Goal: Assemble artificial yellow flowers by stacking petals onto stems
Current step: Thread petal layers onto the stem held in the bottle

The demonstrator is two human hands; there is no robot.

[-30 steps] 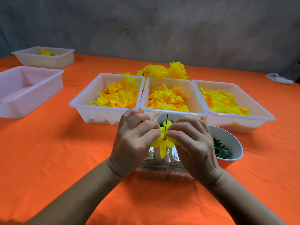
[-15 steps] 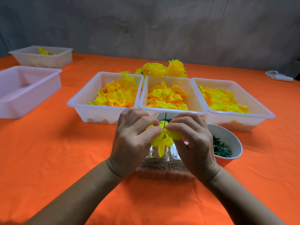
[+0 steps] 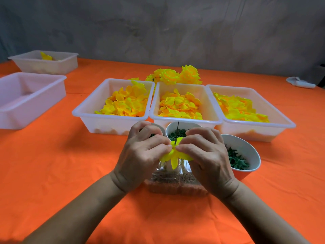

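Petal trays (image 3: 112, 118): three; hands (image 3: 140, 155): two

Orange table (image 3: 52, 173) with petal bins (image 3: 112, 118)

Orange tablecloth (image 3: 52, 173) covers the table. Grey backdrop (image 3: 158, 29) behind. Empty white bin (image 3: 26, 101) far left. Small white object (image 3: 300, 82) lies at far right edge, unclear what.

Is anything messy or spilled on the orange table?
Nothing stands out. The yellow petals stay inside their three bins, and both hands pinch one petal piece on its thin stem.
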